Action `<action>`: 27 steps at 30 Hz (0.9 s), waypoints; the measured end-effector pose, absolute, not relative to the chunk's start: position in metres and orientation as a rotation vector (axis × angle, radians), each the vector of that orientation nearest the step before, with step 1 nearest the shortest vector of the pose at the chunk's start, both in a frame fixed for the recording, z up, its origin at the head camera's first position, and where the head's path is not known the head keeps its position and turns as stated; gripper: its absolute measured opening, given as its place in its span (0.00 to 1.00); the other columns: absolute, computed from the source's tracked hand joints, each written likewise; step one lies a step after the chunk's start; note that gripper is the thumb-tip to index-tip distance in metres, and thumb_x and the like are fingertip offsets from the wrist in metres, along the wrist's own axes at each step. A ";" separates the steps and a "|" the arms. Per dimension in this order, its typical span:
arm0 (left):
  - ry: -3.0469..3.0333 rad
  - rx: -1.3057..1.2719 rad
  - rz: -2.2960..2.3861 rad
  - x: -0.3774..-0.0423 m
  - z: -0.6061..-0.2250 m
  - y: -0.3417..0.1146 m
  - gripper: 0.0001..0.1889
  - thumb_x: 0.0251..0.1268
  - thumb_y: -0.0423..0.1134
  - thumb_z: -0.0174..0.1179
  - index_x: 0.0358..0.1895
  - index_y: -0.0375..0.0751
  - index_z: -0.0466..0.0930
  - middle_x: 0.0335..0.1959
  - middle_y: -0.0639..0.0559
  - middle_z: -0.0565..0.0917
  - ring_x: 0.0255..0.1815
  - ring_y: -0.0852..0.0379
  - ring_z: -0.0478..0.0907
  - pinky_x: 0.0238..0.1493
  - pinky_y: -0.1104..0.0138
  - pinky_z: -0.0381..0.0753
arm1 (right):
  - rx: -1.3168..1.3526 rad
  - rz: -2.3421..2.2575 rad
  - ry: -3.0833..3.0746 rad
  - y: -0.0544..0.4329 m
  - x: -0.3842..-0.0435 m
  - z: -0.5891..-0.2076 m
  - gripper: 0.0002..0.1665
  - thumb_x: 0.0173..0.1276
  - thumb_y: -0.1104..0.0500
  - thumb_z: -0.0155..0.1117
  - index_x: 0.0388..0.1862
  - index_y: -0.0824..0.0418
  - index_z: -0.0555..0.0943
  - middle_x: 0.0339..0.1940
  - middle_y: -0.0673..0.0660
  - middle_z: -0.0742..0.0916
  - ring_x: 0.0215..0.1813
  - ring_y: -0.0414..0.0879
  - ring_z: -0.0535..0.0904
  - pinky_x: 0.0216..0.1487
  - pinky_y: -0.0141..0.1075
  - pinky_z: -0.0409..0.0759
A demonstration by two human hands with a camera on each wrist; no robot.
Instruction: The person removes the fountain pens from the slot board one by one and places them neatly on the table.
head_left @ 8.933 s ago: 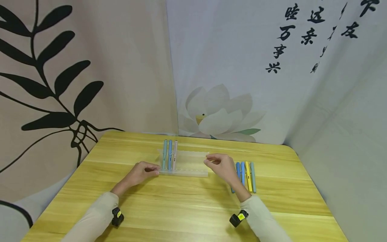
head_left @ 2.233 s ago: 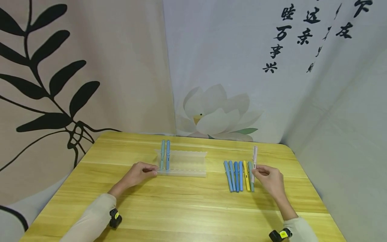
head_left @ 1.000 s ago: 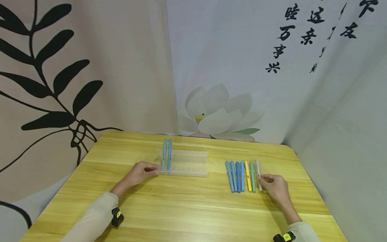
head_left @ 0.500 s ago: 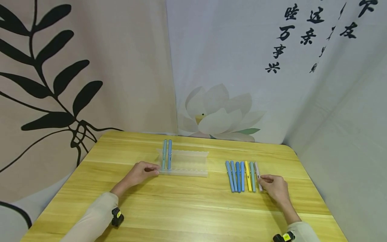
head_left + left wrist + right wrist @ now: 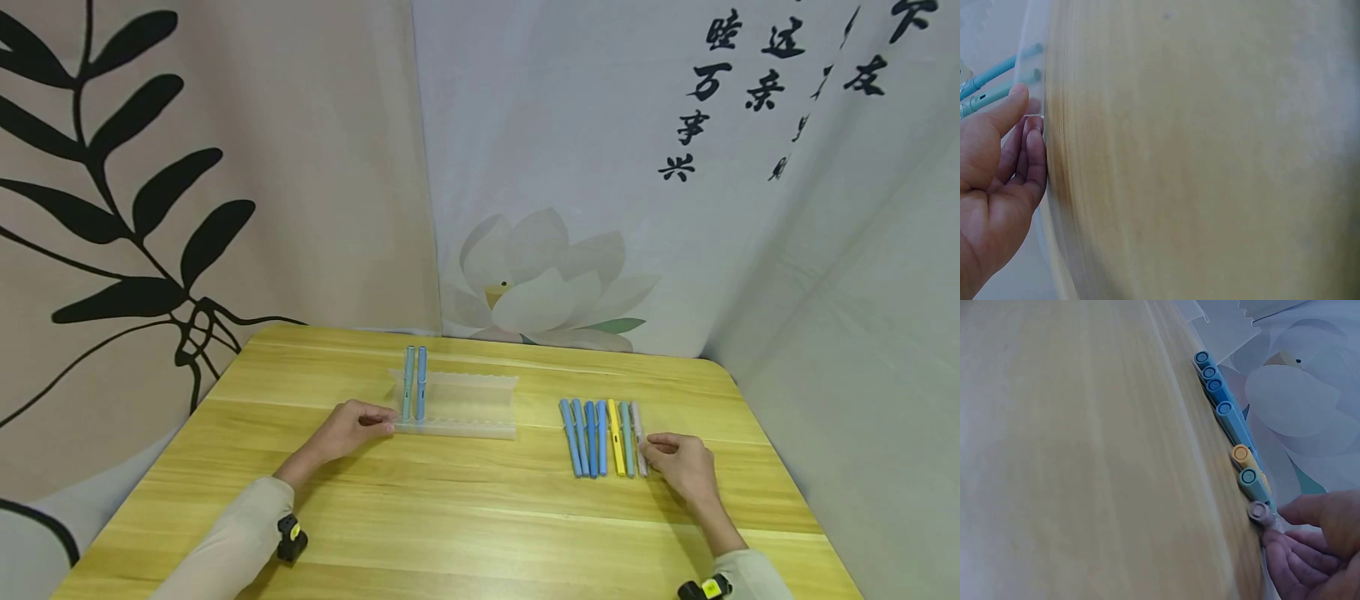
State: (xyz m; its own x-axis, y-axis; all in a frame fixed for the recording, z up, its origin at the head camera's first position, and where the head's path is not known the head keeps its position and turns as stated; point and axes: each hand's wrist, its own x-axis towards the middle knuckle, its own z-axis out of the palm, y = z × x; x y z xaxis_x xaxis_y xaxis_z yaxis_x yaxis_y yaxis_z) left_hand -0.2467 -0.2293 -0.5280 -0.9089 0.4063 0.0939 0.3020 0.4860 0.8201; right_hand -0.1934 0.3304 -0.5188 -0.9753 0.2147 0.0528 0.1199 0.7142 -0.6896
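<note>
A frosted clear pen rack (image 5: 472,404) stands on the table, with a green pen (image 5: 408,383) and a blue pen (image 5: 422,383) in its left slots. My left hand (image 5: 358,427) pinches the rack's left end between thumb and fingers; the left wrist view shows this hand (image 5: 1004,169) at the rack's corner. To the right, a row of pens lies flat: several blue pens (image 5: 591,437), a yellow pen (image 5: 617,437) and a green pen (image 5: 627,439). At its right end lies a pale pink pen (image 5: 637,433), which my right hand (image 5: 684,468) pinches, as in the right wrist view (image 5: 1316,544).
The wooden table (image 5: 465,525) reaches back to a hanging cloth (image 5: 562,167) with a printed flower and writing. A cloth with black leaves hangs behind on the left. Wood surface lies between the rack and the row of pens.
The pale pink pen has gone from the rack's third slot to the right end of the row. Lately my right hand has drawn it left against the green pen. The left hand stays put.
</note>
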 end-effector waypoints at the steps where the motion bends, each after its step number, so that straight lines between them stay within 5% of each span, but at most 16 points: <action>1: 2.610 0.625 1.406 -0.246 -0.528 -0.229 0.18 0.73 0.38 0.64 0.59 0.32 0.84 0.55 0.39 0.87 0.53 0.46 0.85 0.47 0.68 0.83 | -0.272 1.103 -2.790 0.331 -0.193 -0.518 0.20 0.69 0.54 0.72 0.49 0.69 0.88 0.38 0.61 0.92 0.35 0.44 0.86 0.30 0.32 0.78; 12: 2.609 0.648 1.399 -0.246 -0.527 -0.230 0.18 0.73 0.40 0.64 0.59 0.32 0.84 0.56 0.39 0.86 0.53 0.46 0.85 0.48 0.65 0.84 | -0.108 1.109 -2.732 0.324 -0.198 -0.500 0.19 0.71 0.55 0.70 0.54 0.66 0.87 0.43 0.62 0.91 0.44 0.54 0.89 0.37 0.32 0.83; 27: 2.602 0.663 1.403 -0.243 -0.524 -0.230 0.19 0.74 0.40 0.63 0.60 0.31 0.84 0.55 0.38 0.86 0.53 0.45 0.85 0.49 0.66 0.84 | 0.138 1.257 -2.625 0.276 -0.209 -0.480 0.21 0.71 0.51 0.71 0.55 0.63 0.87 0.44 0.58 0.91 0.45 0.50 0.88 0.42 0.29 0.84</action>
